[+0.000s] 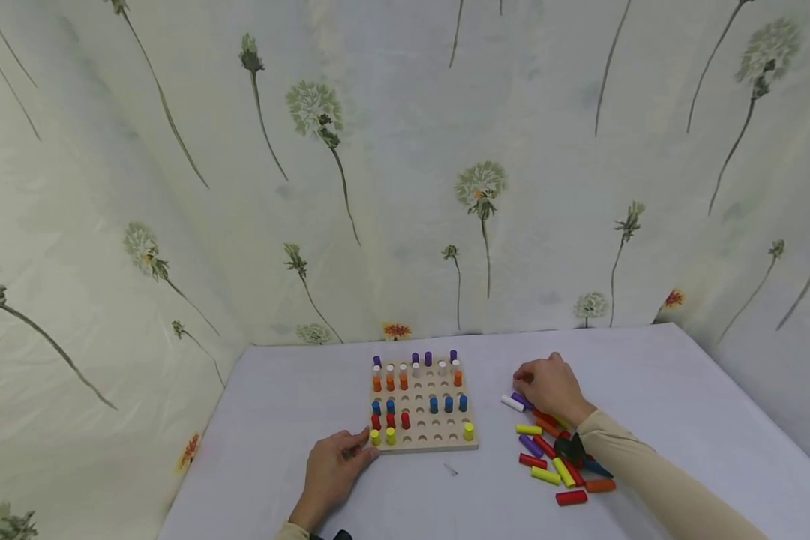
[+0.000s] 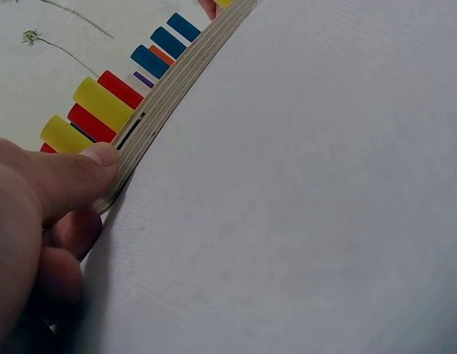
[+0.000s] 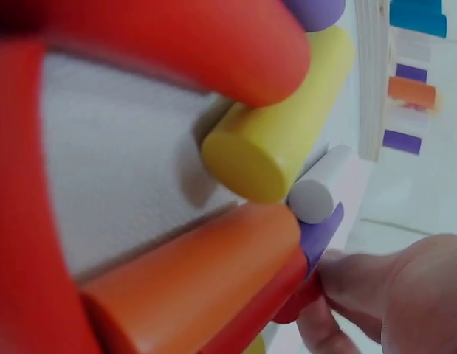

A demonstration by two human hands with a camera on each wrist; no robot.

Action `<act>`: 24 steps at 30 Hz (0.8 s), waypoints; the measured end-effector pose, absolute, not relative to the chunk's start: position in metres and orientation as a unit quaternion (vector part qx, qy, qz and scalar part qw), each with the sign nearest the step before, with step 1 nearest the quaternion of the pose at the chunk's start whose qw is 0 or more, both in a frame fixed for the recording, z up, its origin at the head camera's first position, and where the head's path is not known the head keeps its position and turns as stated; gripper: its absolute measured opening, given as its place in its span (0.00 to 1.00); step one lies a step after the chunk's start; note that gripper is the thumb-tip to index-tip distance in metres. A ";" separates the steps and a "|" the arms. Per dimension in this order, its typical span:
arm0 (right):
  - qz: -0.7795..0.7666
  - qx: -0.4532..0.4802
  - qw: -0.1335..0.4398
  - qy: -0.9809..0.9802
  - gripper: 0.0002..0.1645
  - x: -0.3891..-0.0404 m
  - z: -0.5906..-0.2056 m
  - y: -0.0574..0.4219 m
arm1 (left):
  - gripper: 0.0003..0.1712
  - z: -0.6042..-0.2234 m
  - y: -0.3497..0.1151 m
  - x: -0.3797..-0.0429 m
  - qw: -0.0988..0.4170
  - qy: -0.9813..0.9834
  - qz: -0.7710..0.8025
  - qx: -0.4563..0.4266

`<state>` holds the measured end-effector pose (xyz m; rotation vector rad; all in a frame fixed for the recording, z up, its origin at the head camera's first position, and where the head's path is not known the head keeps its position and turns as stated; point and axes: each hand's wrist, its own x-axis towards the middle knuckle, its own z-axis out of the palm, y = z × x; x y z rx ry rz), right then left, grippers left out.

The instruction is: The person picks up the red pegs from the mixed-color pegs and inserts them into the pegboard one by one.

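My left hand [image 1: 334, 466] grips the near left corner of a wooden pegboard [image 1: 439, 444]. In the left wrist view its thumb [image 2: 99, 166] presses on the board's edge, with curled fingers below. Colored pegs stand in the board in rows: purple, white, orange, blue, red and yellow [image 1: 469, 431]. My right hand [image 1: 552, 386] is at the far end of a loose peg pile, right of the board. Its thumb and finger pinch a red peg [image 3: 298, 301], partly hidden behind other pegs. A purple peg [image 3: 317, 232] and a white peg [image 3: 313, 199] lie close by.
Loose pegs, such as a yellow peg [image 1: 545, 475] and an orange peg [image 1: 600, 486], lie scattered under and beside my right forearm. A small clear scrap [image 1: 451, 469] lies in front of the board. A flowered curtain [image 1: 405, 187] hangs behind the white table [image 1: 277, 390].
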<state>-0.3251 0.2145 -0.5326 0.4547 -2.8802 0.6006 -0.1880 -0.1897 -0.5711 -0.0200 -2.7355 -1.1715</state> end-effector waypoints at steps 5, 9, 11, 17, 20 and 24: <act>0.193 0.169 0.110 -0.960 0.07 -0.324 -0.531 0.214 | 0.23 -0.570 -0.188 -0.187 0.077 -0.915 -0.395 -0.003; 0.204 0.156 0.106 -0.961 0.05 -0.325 -0.526 0.214 | 0.23 -0.569 -0.188 -0.186 0.090 -0.915 -0.393 -0.013; 0.213 0.144 0.102 -0.961 0.05 -0.325 -0.524 0.214 | 0.22 -0.569 -0.188 -0.186 0.096 -0.915 -0.391 -0.017; 0.242 0.130 0.115 -0.955 0.07 -0.325 -0.516 0.219 | 0.23 -0.568 -0.188 -0.185 0.090 -0.916 -0.390 -0.010; 0.250 0.134 0.124 -0.951 0.06 -0.327 -0.515 0.223 | 0.23 -0.568 -0.188 -0.186 0.082 -0.917 -0.391 -0.008; 0.253 0.140 0.134 -0.948 0.05 -0.327 -0.516 0.227 | 0.23 -0.569 -0.189 -0.187 0.077 -0.918 -0.389 -0.012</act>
